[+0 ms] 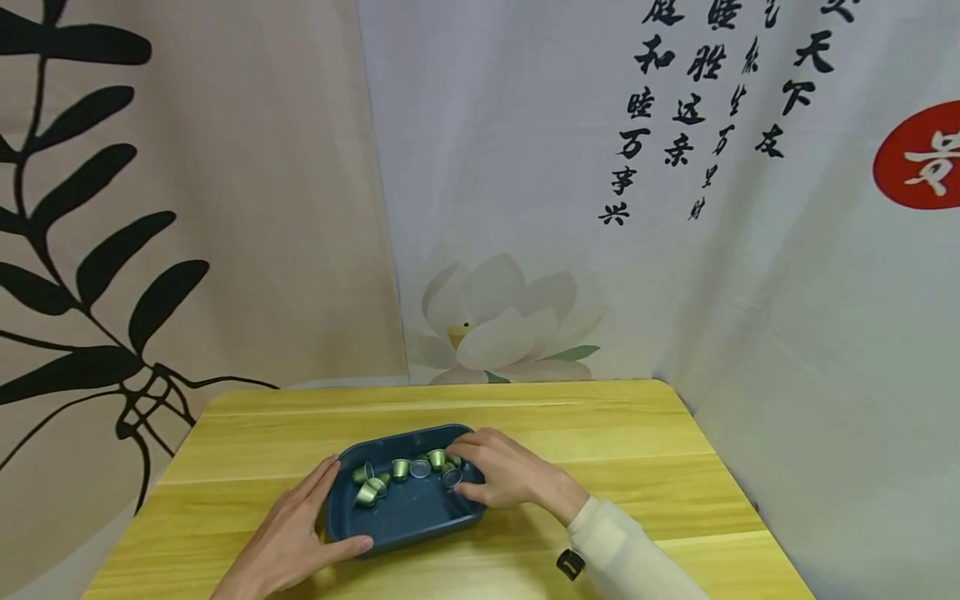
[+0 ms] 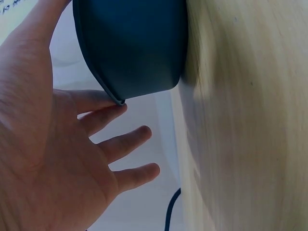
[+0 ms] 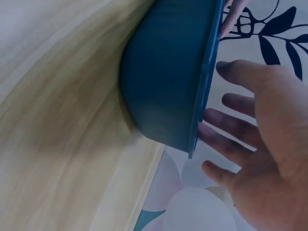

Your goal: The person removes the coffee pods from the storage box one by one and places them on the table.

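A dark blue tray (image 1: 416,512) sits on the wooden table with several small metallic green cups, like coffee capsules, lying in it. One green capsule (image 1: 401,470) stands near the middle; another capsule (image 1: 367,493) lies tilted at the left. My left hand (image 1: 296,517) spans the tray's left end, fingers at the left rim and thumb at the near edge; in the left wrist view its fingers are spread and nearly straight. Over the tray's right end reaches my right hand (image 1: 510,471), fingers apart and bent slightly, above a capsule (image 1: 452,477). Its fingertips are partly hidden.
The wooden table (image 1: 645,467) extends around the tray. Behind it hang printed cloths, a beige one (image 1: 285,208) with dark leaves and a white one (image 1: 510,125) with writing. A dark cable (image 2: 172,209) shows in the left wrist view.
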A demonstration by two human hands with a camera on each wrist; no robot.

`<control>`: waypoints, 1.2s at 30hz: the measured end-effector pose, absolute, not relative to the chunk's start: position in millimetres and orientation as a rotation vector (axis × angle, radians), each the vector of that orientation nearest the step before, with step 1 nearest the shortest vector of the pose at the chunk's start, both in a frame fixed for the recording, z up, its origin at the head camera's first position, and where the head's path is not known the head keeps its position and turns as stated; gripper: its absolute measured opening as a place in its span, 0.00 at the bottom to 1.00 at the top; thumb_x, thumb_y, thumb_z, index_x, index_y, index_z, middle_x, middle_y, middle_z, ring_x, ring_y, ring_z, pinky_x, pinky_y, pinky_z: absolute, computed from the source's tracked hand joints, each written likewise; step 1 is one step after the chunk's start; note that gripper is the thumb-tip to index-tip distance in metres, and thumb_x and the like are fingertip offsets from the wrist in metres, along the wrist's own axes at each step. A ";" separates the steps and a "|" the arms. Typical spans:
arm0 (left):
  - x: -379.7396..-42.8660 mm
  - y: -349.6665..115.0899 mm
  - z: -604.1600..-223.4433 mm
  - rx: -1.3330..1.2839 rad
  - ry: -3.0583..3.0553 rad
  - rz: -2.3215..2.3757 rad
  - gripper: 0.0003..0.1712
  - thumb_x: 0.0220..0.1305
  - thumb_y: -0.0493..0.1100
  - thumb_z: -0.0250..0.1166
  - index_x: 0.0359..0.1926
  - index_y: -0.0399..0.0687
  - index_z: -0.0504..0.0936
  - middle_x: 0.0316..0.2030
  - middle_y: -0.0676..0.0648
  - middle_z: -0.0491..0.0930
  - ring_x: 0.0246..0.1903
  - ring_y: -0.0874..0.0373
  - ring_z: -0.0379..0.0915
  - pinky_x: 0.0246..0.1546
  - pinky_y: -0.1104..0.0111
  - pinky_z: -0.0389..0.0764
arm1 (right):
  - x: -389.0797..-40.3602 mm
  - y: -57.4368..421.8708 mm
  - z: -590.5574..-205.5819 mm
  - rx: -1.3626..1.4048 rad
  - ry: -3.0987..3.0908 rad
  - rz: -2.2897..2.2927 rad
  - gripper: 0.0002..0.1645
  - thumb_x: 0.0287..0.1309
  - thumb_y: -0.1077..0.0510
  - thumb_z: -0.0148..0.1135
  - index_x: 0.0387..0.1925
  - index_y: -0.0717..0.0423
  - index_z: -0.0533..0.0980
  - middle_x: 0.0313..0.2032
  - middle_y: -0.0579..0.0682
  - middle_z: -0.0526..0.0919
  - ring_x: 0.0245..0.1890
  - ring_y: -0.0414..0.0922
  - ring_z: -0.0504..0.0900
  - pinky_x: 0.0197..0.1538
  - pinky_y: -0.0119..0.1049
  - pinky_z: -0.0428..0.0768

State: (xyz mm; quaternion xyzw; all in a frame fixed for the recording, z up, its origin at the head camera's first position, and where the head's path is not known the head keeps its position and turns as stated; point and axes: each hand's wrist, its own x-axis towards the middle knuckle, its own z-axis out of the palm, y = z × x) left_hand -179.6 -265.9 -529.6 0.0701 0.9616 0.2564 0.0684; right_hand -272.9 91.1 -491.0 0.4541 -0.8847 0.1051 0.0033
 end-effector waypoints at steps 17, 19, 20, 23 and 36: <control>-179.0 -265.1 -528.1 0.224 2.890 0.798 0.79 0.60 0.81 0.76 0.92 0.39 0.52 0.90 0.29 0.52 0.80 0.19 0.64 0.70 0.22 0.74 | -281.4 76.6 -499.2 1.477 -2.844 0.208 0.27 0.76 0.51 0.74 0.72 0.52 0.84 0.67 0.49 0.89 0.65 0.44 0.90 0.69 0.38 0.89; -179.0 -265.1 -528.2 0.223 2.887 0.804 0.79 0.60 0.81 0.76 0.92 0.40 0.52 0.90 0.29 0.52 0.80 0.19 0.64 0.70 0.22 0.74 | -282.9 74.9 -500.2 1.487 -2.842 0.166 0.27 0.75 0.51 0.75 0.71 0.52 0.84 0.66 0.49 0.89 0.64 0.43 0.90 0.68 0.37 0.90; -179.1 -265.1 -528.5 0.224 2.887 0.804 0.79 0.59 0.81 0.77 0.92 0.40 0.52 0.90 0.30 0.52 0.80 0.19 0.64 0.70 0.22 0.74 | -283.7 74.0 -500.6 1.492 -2.842 0.148 0.28 0.75 0.51 0.76 0.71 0.51 0.84 0.66 0.49 0.90 0.64 0.43 0.90 0.67 0.36 0.90; -179.7 -265.3 -529.1 0.225 2.889 0.799 0.79 0.59 0.81 0.77 0.92 0.40 0.52 0.90 0.30 0.52 0.80 0.20 0.64 0.70 0.22 0.74 | -286.2 71.8 -501.7 1.513 -2.833 0.099 0.28 0.74 0.52 0.77 0.71 0.51 0.84 0.65 0.48 0.90 0.62 0.41 0.91 0.66 0.34 0.90; -179.3 -265.8 -529.5 0.221 2.892 0.795 0.79 0.59 0.81 0.77 0.92 0.40 0.52 0.90 0.30 0.52 0.80 0.21 0.65 0.71 0.21 0.72 | -291.2 64.8 -502.5 1.570 -2.833 0.049 0.26 0.72 0.59 0.78 0.69 0.49 0.87 0.66 0.46 0.90 0.66 0.41 0.90 0.68 0.34 0.89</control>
